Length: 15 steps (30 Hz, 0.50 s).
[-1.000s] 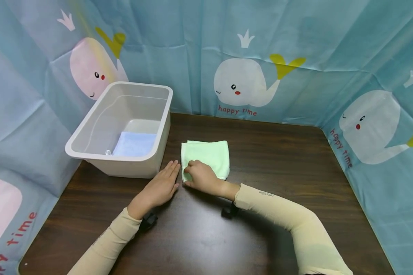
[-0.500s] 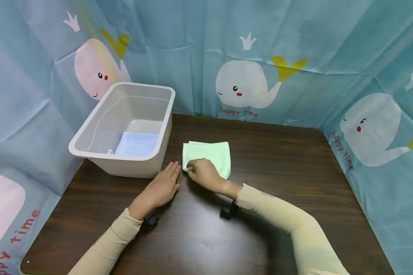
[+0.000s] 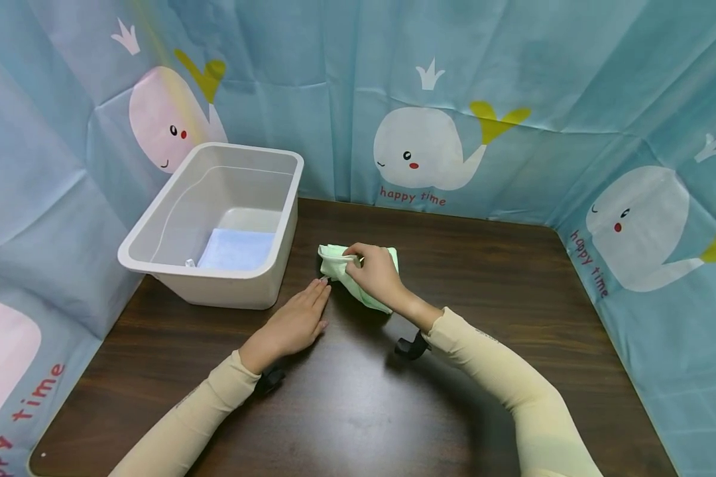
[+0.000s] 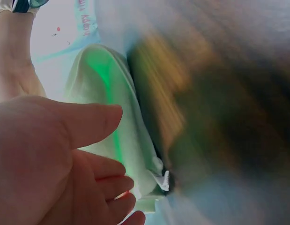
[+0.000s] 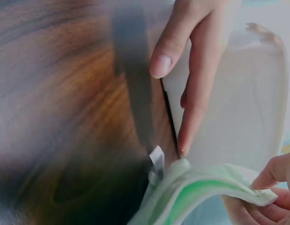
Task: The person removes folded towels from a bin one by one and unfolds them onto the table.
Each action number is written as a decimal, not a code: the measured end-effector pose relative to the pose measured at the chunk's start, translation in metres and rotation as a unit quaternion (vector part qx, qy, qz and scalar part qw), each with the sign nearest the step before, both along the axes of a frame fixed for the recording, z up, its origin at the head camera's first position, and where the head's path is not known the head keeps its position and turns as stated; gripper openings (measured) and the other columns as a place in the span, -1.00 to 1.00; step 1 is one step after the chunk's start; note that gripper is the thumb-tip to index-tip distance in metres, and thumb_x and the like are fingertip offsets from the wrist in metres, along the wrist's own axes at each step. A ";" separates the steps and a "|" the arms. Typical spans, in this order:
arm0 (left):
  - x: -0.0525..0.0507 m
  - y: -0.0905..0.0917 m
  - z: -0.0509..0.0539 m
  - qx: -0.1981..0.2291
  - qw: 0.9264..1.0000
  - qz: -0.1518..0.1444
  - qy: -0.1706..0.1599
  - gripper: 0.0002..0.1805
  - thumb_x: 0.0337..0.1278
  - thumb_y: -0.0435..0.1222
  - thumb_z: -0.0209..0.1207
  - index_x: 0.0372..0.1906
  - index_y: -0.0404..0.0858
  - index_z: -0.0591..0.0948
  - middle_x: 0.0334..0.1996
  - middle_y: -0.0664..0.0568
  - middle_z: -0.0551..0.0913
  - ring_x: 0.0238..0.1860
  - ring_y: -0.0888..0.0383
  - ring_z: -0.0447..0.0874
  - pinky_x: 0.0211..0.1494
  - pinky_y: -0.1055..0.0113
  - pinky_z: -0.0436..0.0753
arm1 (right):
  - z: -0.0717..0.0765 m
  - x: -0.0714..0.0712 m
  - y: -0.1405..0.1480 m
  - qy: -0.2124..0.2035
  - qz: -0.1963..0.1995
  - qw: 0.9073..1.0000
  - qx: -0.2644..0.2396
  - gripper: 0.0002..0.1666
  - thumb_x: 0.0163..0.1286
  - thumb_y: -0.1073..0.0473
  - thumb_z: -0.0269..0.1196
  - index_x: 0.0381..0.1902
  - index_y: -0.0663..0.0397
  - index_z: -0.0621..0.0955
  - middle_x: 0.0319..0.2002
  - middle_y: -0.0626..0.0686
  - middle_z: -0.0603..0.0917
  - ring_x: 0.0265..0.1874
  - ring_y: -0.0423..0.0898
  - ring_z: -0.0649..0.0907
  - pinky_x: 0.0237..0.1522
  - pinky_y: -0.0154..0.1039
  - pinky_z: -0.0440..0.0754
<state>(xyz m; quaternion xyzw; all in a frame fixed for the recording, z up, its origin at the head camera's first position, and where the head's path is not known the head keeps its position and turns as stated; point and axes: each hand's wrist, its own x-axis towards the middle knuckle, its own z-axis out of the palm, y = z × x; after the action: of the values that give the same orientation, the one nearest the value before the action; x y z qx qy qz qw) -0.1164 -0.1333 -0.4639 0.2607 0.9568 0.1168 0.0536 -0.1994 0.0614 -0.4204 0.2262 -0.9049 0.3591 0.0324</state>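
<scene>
By the right hand (image 3: 378, 275), fingers pinching, a green cloth (image 3: 337, 265) is being held part-raised at frame centre; by the straight-fingered left hand (image 3: 292, 321), its near corner is being flanked. The fold is apparently being formed, not yet flattened; upper left, a blue cloth (image 3: 237, 250) is being held by the bin (image 3: 132, 262).

- Place: small curtained-off tabletop nook; bldg. type (home, lab, etc.) can't be told.
- Curtain (image 3: 310, 59): lt. blue, hung at back, L & R.
- Whale prints (image 3: 417, 146) w/ red "happy time" lettering (image 3: 413, 197): nursery-style décor.
- Worktop (image 3: 483, 265): dk. wood-grain, back edge meeting curtain.
</scene>
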 end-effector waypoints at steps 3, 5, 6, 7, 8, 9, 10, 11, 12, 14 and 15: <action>-0.003 0.003 0.003 -0.006 1.000 0.010 0.000 -0.23 0.41 -0.14 0.11 0.50 -0.48 0.12 0.56 -0.31 0.04 0.60 -0.21 -0.02 0.54 -0.10 0.26 | 0.000 -0.004 0.004 -0.001 -0.009 1.000 -0.007 -0.72 0.30 0.29 0.16 -0.09 0.06 0.72 -0.31 0.01 0.79 -0.79 -0.23 0.28 -0.62 -0.39 0.29; -0.005 0.003 0.005 -0.008 1.000 0.018 -0.002 -0.21 0.41 -0.13 0.11 0.51 -0.47 0.11 0.57 -0.30 0.02 0.60 -0.20 -0.04 0.54 -0.11 0.26 | -0.001 -0.006 0.007 -0.005 -0.014 1.000 -0.009 -0.74 0.33 0.26 0.18 -0.09 0.03 0.73 -0.24 0.00 0.79 -0.72 -0.23 0.40 -0.56 -0.39 0.37; -0.006 0.003 0.005 -0.010 1.000 0.019 -0.004 -0.21 0.41 -0.13 0.11 0.51 -0.47 0.10 0.57 -0.30 0.02 0.60 -0.20 -0.05 0.55 -0.11 0.25 | -0.001 -0.007 0.008 -0.008 -0.016 1.000 -0.011 -0.75 0.34 0.25 0.19 -0.09 0.03 0.73 -0.22 0.00 0.79 -0.69 -0.22 0.45 -0.55 -0.38 0.39; -0.007 0.003 0.006 -0.013 1.000 0.018 -0.005 -0.21 0.42 -0.13 0.10 0.51 -0.47 0.09 0.57 -0.30 0.01 0.60 -0.20 -0.05 0.55 -0.11 0.25 | -0.001 -0.008 0.010 -0.009 -0.018 1.000 -0.014 -0.76 0.35 0.25 0.19 -0.09 0.03 0.73 -0.22 0.01 0.80 -0.67 -0.20 0.47 -0.54 -0.37 0.40; -0.009 0.003 0.005 -0.014 1.000 0.017 -0.002 -0.21 0.41 -0.14 0.10 0.51 -0.48 0.10 0.57 -0.30 0.02 0.60 -0.21 -0.04 0.55 -0.11 0.25 | 0.000 -0.008 0.012 -0.009 -0.020 1.000 -0.017 -0.76 0.35 0.25 0.20 -0.10 0.03 0.73 -0.22 0.01 0.80 -0.66 -0.19 0.49 -0.55 -0.36 0.41; -0.011 0.004 0.006 -0.013 1.000 0.016 -0.003 -0.21 0.41 -0.14 0.10 0.51 -0.48 0.09 0.57 -0.31 0.02 0.60 -0.21 -0.04 0.55 -0.11 0.25 | 0.001 -0.009 0.013 -0.008 -0.023 0.999 -0.021 -0.77 0.35 0.25 0.20 -0.10 0.04 0.74 -0.22 0.01 0.80 -0.66 -0.19 0.49 -0.55 -0.37 0.41; -0.013 0.005 0.005 -0.013 1.000 0.016 -0.003 -0.21 0.41 -0.14 0.10 0.51 -0.48 0.09 0.57 -0.31 0.02 0.60 -0.21 -0.04 0.55 -0.11 0.25 | 0.002 -0.010 0.014 -0.006 -0.025 0.999 -0.025 -0.77 0.35 0.26 0.19 -0.11 0.05 0.74 -0.23 0.02 0.80 -0.69 -0.17 0.48 -0.57 -0.35 0.39; -0.015 0.006 0.005 -0.014 1.000 0.017 -0.004 -0.21 0.41 -0.14 0.10 0.51 -0.48 0.09 0.57 -0.31 0.02 0.60 -0.21 -0.05 0.55 -0.10 0.25 | 0.003 -0.011 0.015 -0.002 -0.026 0.999 -0.029 -0.76 0.34 0.27 0.19 -0.11 0.06 0.74 -0.23 0.03 0.80 -0.70 -0.15 0.47 -0.58 -0.34 0.38; -0.018 0.008 0.005 -0.013 1.000 0.017 -0.004 -0.21 0.41 -0.15 0.11 0.51 -0.48 0.09 0.57 -0.31 0.02 0.60 -0.21 -0.05 0.55 -0.10 0.24 | 0.005 -0.011 0.016 0.001 -0.027 0.999 -0.033 -0.76 0.34 0.27 0.19 -0.12 0.07 0.74 -0.24 0.03 0.80 -0.71 -0.14 0.46 -0.59 -0.33 0.38; -0.023 0.010 0.005 -0.011 1.000 0.016 -0.003 -0.21 0.40 -0.16 0.12 0.51 -0.47 0.09 0.57 -0.30 0.02 0.60 -0.21 -0.05 0.56 -0.10 0.23 | 0.006 -0.012 0.017 0.006 -0.028 0.999 -0.035 -0.76 0.33 0.27 0.19 -0.13 0.07 0.74 -0.24 0.04 0.80 -0.70 -0.15 0.48 -0.57 -0.33 0.39; -0.026 0.012 0.004 -0.014 1.000 0.014 -0.007 -0.21 0.40 -0.16 0.12 0.52 -0.46 0.08 0.58 -0.29 0.00 0.61 -0.19 -0.07 0.57 -0.10 0.21 | 0.006 -0.013 0.018 0.006 -0.027 0.999 -0.036 -0.76 0.33 0.27 0.19 -0.13 0.08 0.74 -0.24 0.04 0.80 -0.70 -0.15 0.49 -0.57 -0.33 0.40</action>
<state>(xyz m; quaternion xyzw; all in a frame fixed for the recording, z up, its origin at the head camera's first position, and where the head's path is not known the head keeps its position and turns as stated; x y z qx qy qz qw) -0.1421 -0.1216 -0.4600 0.2454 0.9616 0.1062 0.0626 -0.2124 0.0792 -0.4142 0.2022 -0.8969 0.3894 0.0553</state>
